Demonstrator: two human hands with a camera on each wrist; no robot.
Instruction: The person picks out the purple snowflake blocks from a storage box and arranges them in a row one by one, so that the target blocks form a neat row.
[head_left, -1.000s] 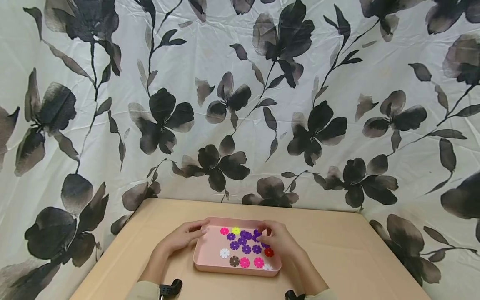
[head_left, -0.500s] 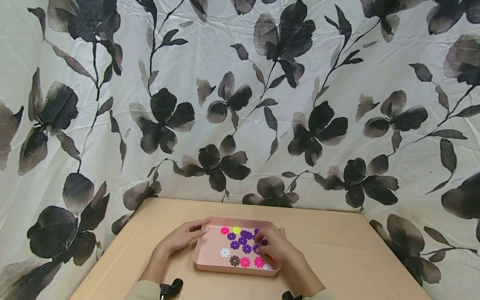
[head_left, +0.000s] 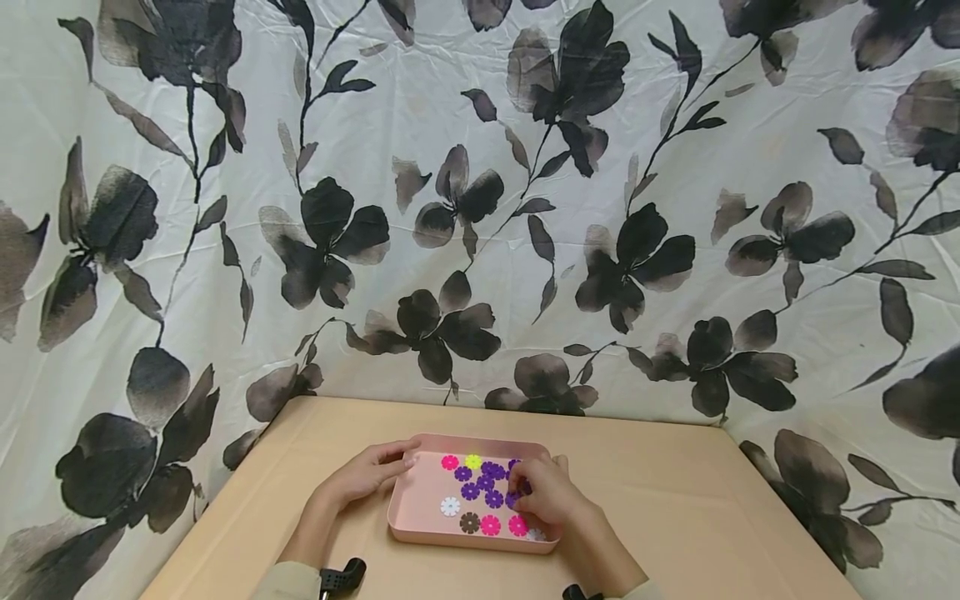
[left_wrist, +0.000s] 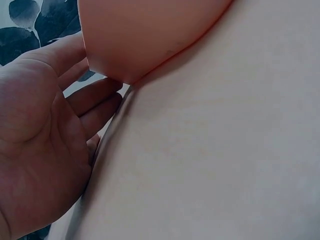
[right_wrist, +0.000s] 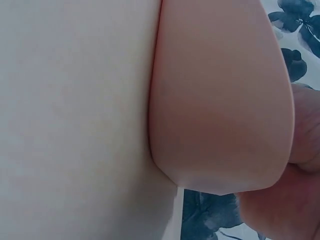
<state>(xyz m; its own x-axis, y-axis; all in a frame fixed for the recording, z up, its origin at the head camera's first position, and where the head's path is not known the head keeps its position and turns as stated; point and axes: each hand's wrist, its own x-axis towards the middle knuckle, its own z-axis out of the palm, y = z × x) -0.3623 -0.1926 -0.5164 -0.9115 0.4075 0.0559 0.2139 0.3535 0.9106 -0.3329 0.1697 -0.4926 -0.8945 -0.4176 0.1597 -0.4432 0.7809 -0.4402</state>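
1. Tray [head_left: 408,504] sits on the bench [head_left: 660,500]; left hand [head_left: 365,475] grips its left wall, probably so it won't slide around.
2. Right hand [head_left: 553,492] reaches over the tray's right wall, fingers bent, I guess because the purple flower pieces [head_left: 469,492] lie flat in there. Can't tell if it's pinching one.
3. Also in the tray: white piece [head_left: 450,507], brown piece [head_left: 469,523], yellow piece [head_left: 472,461], pink pieces [head_left: 490,525]. Right hand kinda blocks some purple ones.
4. Floral cloth [head_left: 540,225] hangs behind the tray.

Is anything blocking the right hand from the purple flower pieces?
Nothing visible: the right hand is over the right end of the pink tray, right at the purple flower pieces. What lies directly beneath the hand is hidden.
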